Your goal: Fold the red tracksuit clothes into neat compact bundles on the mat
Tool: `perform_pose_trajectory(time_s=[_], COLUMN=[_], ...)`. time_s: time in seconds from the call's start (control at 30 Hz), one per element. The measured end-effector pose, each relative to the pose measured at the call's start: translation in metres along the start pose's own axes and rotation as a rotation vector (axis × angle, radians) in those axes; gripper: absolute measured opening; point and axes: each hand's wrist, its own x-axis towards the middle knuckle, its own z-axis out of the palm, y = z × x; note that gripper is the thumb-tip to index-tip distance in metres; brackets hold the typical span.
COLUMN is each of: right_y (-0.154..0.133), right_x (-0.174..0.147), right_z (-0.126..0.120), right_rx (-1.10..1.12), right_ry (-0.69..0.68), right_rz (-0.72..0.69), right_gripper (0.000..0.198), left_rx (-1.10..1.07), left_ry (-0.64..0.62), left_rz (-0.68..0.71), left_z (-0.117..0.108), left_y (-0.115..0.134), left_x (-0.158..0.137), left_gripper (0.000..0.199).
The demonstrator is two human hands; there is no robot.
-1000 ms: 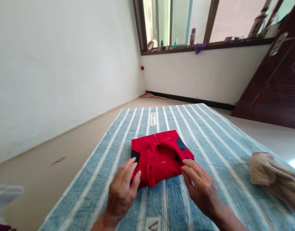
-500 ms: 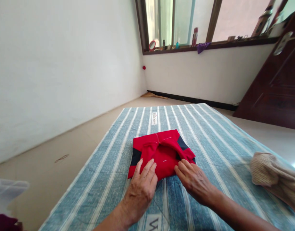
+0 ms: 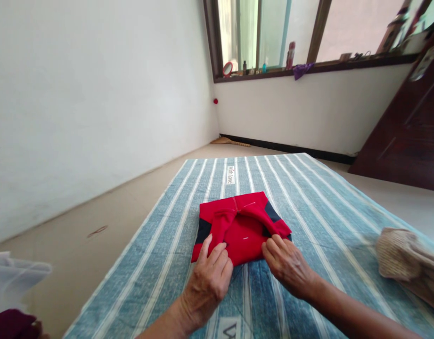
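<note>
A folded red jacket (image 3: 240,249) with navy side panels lies on the striped bed cover (image 3: 167,226). Its collar stands partly open around a small white label, and a seam or zip line runs up the middle. At the collar's left side, my left hand (image 3: 210,275) has its fingers bent onto the red cloth, gripping the edge. Closed in a pinch on the right collar edge is my right hand (image 3: 289,263). Both thumbs are mostly hidden.
A beige knitted item (image 3: 400,254) lies at the bed's right side. White sheer material (image 3: 19,278) and dark purple cloth (image 3: 13,325) are at the lower left. Beyond the bed are a broom (image 3: 231,141), a dark red door (image 3: 407,127) and a cluttered windowsill.
The fingers of my left hand have gone from lying flatter on the jacket to bending around its collar edge. My right hand keeps its pinch. The view has shifted slightly.
</note>
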Motion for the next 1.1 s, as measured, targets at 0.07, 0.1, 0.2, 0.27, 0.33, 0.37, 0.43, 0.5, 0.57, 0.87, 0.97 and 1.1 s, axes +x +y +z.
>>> perform_pose_trajectory(time_s=[0.07, 0.1, 0.2, 0.27, 0.33, 0.37, 0.43, 0.5, 0.57, 0.87, 0.97, 1.1], right_y=[0.001, 0.001, 0.002, 0.002, 0.003, 0.003, 0.004, 0.004, 0.004, 0.0, 0.001, 0.002], right_x=[0.001, 0.001, 0.002, 0.003, 0.003, 0.004, 0.005, 0.005, 0.004, 0.007, 0.008, 0.007], right_z=[0.001, 0.001, 0.001, 0.001, 0.0, 0.0, 0.0, 0.0, 0.002, 0.001, 0.0, 0.005], right_rx=[0.001, 0.004, 0.019, 0.026, 0.031, 0.033, 0.031, 0.022, 0.012, -0.086, -0.146, -0.153], right_ry=[0.012, 0.015, 0.023, 0.031, 0.039, 0.04, 0.039, 0.037, 0.033, -0.063, -0.09, -0.091], right_rz=[-0.009, -0.011, -0.018, -0.024, -0.027, -0.027, -0.03, -0.035, -0.04, -0.046, -0.024, -0.032], right_gripper=[0.022, 0.022, 0.023, 0.024, 0.024, 0.024, 0.024, 0.024, 0.024, 0.009, 0.009, 0.015], left_rx=[0.023, 0.03, 0.043, 0.068, 0.112, 0.135, 0.163, 0.159, 0.141, 0.109, 0.052, -0.033], left_ry=[-0.006, -0.012, -0.029, -0.033, -0.041, -0.052, -0.074, -0.086, -0.076, -0.081, -0.091, -0.089], left_rz=[0.004, 0.005, 0.015, 0.019, 0.028, 0.035, 0.058, 0.082, 0.1, 0.137, 0.087, 0.029], left_z=[0.0, -0.001, -0.002, -0.003, -0.003, -0.003, -0.001, 0.001, 0.005, 0.008, 0.006, 0.006], left_y=[0.0, 0.0, -0.001, -0.003, -0.004, -0.005, -0.006, -0.006, -0.007, -0.011, -0.012, -0.015], left_x=[0.001, 0.001, 0.003, 0.005, 0.007, 0.008, 0.009, 0.008, 0.007, 0.01, 0.013, 0.014], left_gripper=[0.037, 0.038, 0.037, 0.035, 0.034, 0.034, 0.032, 0.03, 0.028, 0.028, 0.027, 0.03])
